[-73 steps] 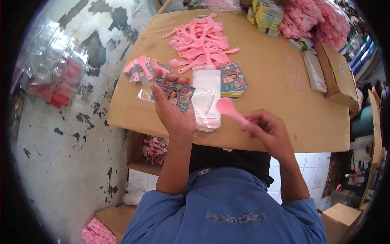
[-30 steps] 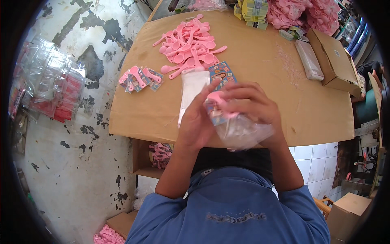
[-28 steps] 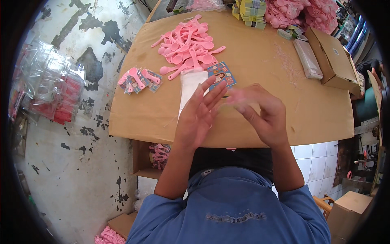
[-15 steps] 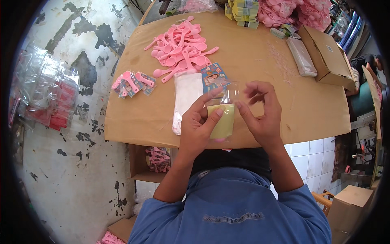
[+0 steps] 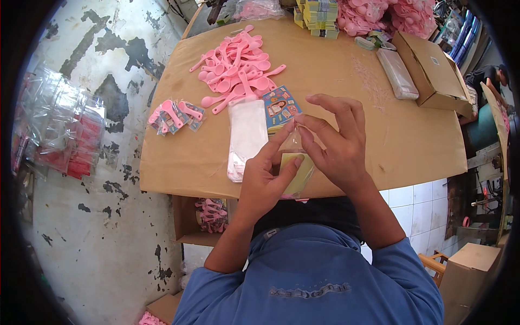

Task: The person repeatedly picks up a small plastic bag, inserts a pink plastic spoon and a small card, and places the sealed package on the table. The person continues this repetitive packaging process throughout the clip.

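Note:
In my left hand [image 5: 260,181] is a clear plastic bag [image 5: 294,142] with a pale yellow card [image 5: 292,170] inside, the thumb pressing on the card's face. My right hand [image 5: 340,143] pinches the bag's upper end between thumb and forefinger, drawing it into a peak close to my left fingertips. A bit of pink shows under the bag's lower edge. Just beyond my hands lies a stack of blue printed cards [image 5: 281,108]. Left of it rests a pile of flat clear bags [image 5: 246,135]. Loose pink measuring spoons [image 5: 238,65] are heaped behind these.
Packed spoons with cards [image 5: 176,116] lie on the table's left side. At the far right stand a cardboard box [image 5: 430,70] and a long wrapped pack [image 5: 397,74]. Yellow card bundles [image 5: 319,16] and bagged pink spoons [image 5: 384,16] line the back. Another person [image 5: 490,78] is at far right.
My right hand has come in leftward and closed on the bag's upper end. The bag and the card have tilted and dropped slightly toward me.

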A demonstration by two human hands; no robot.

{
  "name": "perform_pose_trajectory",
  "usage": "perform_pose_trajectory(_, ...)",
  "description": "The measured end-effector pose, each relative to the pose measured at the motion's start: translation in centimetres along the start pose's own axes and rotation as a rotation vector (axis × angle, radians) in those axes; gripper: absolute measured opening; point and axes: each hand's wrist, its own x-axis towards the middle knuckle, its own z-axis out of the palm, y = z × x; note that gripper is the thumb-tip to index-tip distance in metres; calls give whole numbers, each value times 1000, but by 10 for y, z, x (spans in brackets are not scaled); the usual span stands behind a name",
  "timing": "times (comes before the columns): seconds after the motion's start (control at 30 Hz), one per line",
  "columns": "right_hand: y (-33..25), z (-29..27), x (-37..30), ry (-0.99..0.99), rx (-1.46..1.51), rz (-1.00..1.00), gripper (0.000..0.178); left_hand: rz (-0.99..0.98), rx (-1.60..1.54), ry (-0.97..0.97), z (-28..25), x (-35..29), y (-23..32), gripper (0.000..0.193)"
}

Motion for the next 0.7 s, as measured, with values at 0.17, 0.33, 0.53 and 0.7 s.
perform_pose_trajectory(0.17, 7, 5, -7, -6, -37, -29, 25, -46, 271, -66, -1, -1, 4, 63)
perform_pose_trajectory(0.33, 19, 0, -1, -7, 74, 56, 20, -58, 267, -100, 0, -1, 3, 59)
perform_pose_trajectory(0.53, 43, -17, -1, 385, 1121, 827, 8, -125, -248, 38, 4, -2, 10, 38)
perform_pose_trajectory(0.7, 51, -27, -30, -86, 1477, 787, 8, -68, -302, 100, -4, 2, 0, 25)
